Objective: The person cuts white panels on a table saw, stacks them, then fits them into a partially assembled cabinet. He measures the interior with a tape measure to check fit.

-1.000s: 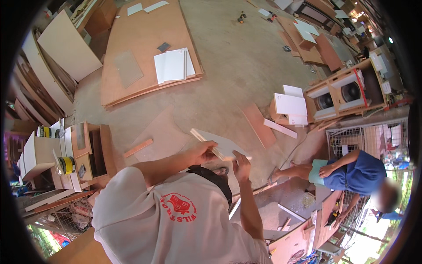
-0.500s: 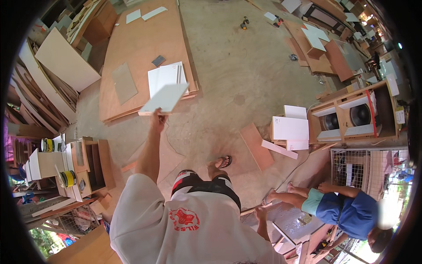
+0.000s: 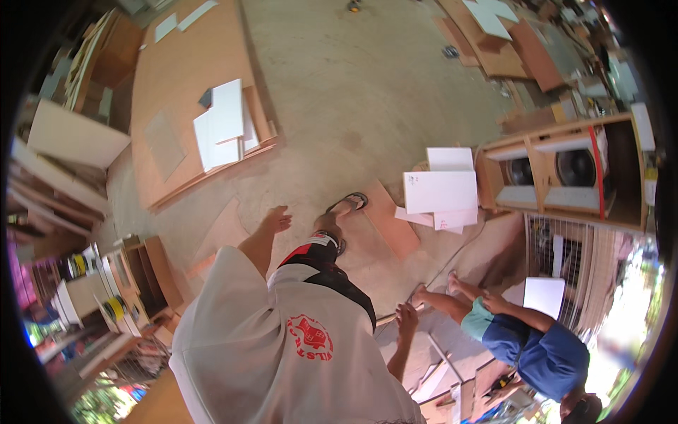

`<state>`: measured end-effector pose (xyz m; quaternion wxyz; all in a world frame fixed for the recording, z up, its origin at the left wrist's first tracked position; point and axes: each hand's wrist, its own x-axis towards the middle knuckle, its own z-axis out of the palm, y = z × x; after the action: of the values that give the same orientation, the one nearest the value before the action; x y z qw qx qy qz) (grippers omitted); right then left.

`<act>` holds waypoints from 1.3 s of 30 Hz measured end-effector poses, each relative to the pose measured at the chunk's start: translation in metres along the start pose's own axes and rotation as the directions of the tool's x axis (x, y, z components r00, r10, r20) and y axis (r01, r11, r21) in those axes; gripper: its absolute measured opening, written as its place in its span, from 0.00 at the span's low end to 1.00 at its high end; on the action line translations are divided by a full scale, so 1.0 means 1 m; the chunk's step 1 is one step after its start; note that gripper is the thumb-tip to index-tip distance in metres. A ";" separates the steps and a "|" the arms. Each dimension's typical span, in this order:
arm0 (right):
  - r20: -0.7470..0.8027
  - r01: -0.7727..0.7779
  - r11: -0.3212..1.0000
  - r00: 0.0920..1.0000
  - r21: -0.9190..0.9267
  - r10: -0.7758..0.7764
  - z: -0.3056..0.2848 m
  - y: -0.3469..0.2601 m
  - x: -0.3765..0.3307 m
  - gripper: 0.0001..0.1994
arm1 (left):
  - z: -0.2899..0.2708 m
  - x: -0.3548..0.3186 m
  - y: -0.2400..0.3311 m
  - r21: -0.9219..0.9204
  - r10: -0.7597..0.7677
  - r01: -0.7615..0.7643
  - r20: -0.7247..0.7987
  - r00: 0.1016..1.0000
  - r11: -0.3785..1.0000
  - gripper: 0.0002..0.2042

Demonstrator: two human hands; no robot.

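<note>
Half a second ago the left hand (image 3: 275,220) held a white panel out toward the stack; now that panel (image 3: 228,111) lies on the white panels (image 3: 215,141) on the big brown board (image 3: 183,78), and the hand hangs released, fingers spread. Right hand (image 3: 406,316) hangs loose, holding nothing. Squaring the top panel's edges with those beneath would keep the stack steady. Whether it overhangs is hard to judge; a seated co-worker (image 3: 537,346) is partly cut off.

Seated person in blue shorts (image 3: 540,350), wooden speaker cabinet (image 3: 565,173), perhaps tape rolls (image 3: 113,309)
</note>
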<state>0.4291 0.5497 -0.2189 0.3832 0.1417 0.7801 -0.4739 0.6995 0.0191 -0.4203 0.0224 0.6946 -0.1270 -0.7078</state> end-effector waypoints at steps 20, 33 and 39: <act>-0.037 -0.632 0.332 0.433 0.700 0.901 0.219 0.064 -0.235 0.25 | 0.530 0.158 -0.077 0.599 -0.259 0.018 0.319 0.911 0.800 0.19; -0.020 -0.376 0.331 0.634 0.866 0.773 0.327 0.102 -0.230 0.24 | 0.543 0.011 -0.013 0.327 0.027 -0.448 0.783 0.622 0.832 0.21; -0.198 -0.169 0.467 0.745 0.868 0.637 0.331 0.167 -0.219 0.28 | 0.430 -0.081 -0.023 0.569 -0.188 -0.560 0.782 0.594 0.602 0.16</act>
<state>0.8260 0.3856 -0.2490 0.1644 0.6042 0.4860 -0.6097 0.2804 0.1225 -0.3447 -0.2523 0.2302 -0.4959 -0.7984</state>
